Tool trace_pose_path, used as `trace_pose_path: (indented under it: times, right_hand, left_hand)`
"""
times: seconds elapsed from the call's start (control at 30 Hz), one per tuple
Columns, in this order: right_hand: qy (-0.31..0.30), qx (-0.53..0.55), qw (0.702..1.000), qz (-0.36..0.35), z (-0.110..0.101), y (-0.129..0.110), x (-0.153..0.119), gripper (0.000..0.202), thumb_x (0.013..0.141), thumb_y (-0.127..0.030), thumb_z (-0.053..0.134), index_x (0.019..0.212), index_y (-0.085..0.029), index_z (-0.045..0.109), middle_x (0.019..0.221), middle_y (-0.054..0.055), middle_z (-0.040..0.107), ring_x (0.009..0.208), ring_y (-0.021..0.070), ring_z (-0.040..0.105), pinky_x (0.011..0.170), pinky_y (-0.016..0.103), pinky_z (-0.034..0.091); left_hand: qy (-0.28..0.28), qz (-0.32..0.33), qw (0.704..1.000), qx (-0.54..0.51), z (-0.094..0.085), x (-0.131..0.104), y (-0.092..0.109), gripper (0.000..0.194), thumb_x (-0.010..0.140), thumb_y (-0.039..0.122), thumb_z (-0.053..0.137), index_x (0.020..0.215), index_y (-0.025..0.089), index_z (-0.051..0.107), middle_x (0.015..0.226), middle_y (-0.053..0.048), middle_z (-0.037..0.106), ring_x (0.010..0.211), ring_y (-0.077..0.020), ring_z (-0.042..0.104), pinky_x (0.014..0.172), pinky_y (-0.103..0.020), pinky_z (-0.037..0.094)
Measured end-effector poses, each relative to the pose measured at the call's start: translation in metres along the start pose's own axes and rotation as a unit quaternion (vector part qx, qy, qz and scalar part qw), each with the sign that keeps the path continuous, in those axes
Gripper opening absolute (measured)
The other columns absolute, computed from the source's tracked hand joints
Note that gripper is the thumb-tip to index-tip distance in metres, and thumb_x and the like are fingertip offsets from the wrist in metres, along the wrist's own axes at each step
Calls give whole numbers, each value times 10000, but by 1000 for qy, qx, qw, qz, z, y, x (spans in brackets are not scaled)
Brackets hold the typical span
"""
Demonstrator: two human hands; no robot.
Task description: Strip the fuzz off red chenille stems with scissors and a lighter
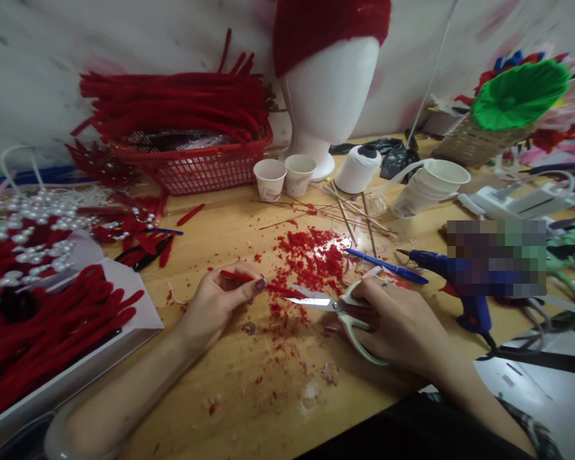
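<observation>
My left hand (223, 297) pinches a short red fuzzy stem (285, 291), like a pipe cleaner, between thumb and fingers. Its free end points right, toward the blades of the scissors. In my right hand (397, 313) are pale-handled scissors (338, 305), with fingers through the loops and the blades slightly apart. The blades lie beside the stem's tip; whether they touch it I cannot tell. Red fuzz clippings (311, 259) are scattered over the wooden table (249, 396) beneath and behind the blades.
Behind stand a red basket (211, 169) of long red stems, paper cups (269, 179), a thread spool (359, 169) and a white mannequin head (328, 83). A blue pen (388, 266) and blue glue gun (474, 306) lie right. At left is a white box (138, 306) of red stems.
</observation>
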State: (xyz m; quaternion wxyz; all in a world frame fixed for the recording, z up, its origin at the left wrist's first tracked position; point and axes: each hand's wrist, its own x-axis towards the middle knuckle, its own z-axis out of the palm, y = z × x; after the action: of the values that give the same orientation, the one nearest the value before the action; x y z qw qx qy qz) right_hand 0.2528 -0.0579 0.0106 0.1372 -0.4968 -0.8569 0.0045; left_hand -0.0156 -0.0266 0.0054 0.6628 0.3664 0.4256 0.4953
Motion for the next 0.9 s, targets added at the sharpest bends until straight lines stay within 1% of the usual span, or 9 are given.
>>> trace_pose_path:
  times: [0.23, 0.5, 0.77, 0.9]
  right_hand:
    - [-14, 10, 1000, 5, 0, 0, -1, 244, 749, -355, 638, 796, -209, 448, 627, 3, 573, 523, 141, 500, 500, 251, 317]
    - [18, 10, 1000, -5, 1, 0, -2, 240, 757, -366, 629, 769, -206, 449, 602, -13, 539, 494, 120, 456, 492, 245, 300]
    - [36, 2, 999, -15, -1, 1, -2, 180, 749, -299, 617, 771, -201, 467, 604, -4, 576, 508, 131, 513, 494, 239, 324]
    - [42, 1, 999, -18, -2, 0, -1, 148, 762, -284, 589, 759, -199, 468, 586, -3, 573, 484, 127, 507, 481, 236, 325]
  left_hand:
    - [5, 7, 1000, 3, 1, 1, 0, 180, 546, 278, 870, 599, 190, 723, 658, 22, 619, 543, -62, 469, 479, -177, 349]
    - [-2, -1, 1000, -3, 2, 1, 1, 168, 557, 278, 867, 601, 199, 726, 646, 31, 608, 552, -56, 484, 497, -162, 377]
    - [1, -3, 1000, -1, 1, 0, 2, 177, 553, 270, 871, 592, 180, 724, 620, 26, 604, 557, -54, 482, 495, -147, 377]
    - [4, -2, 1000, -2, 2, 0, 2, 185, 549, 273, 873, 586, 173, 721, 619, 26, 606, 553, -51, 481, 502, -146, 382]
